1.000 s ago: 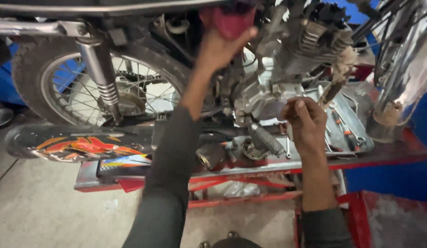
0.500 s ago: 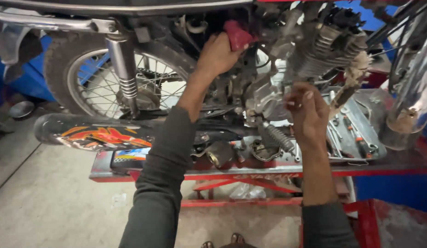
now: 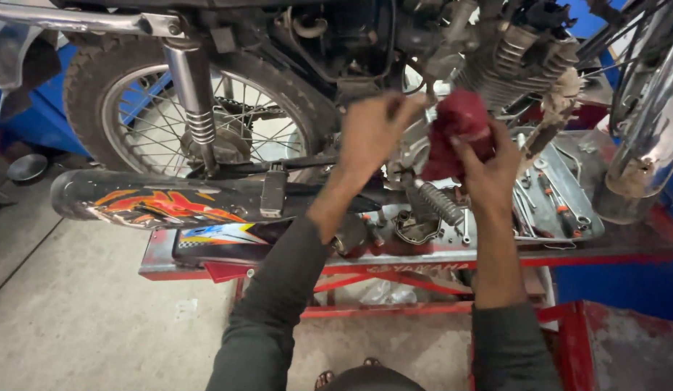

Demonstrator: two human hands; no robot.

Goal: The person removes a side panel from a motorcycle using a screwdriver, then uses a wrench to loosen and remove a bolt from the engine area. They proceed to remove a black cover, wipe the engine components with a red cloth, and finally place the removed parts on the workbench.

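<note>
Right hand grips crumpled red cloth rag, pressed against grey metal motorcycle engine case. Left hand beside it, fingers curled against engine; whether it holds anything, cannot tell. Rag likely soft, light, limp; bunch in fist for firm hold. Left of hands: spoked rear wheel, black exhaust pipe with flame decals. Below hands: red metal lift stand. Right of hands: grey tray of tools. Finned cylinder crowds space above.

Both hands raised, fingers curled.
</note>
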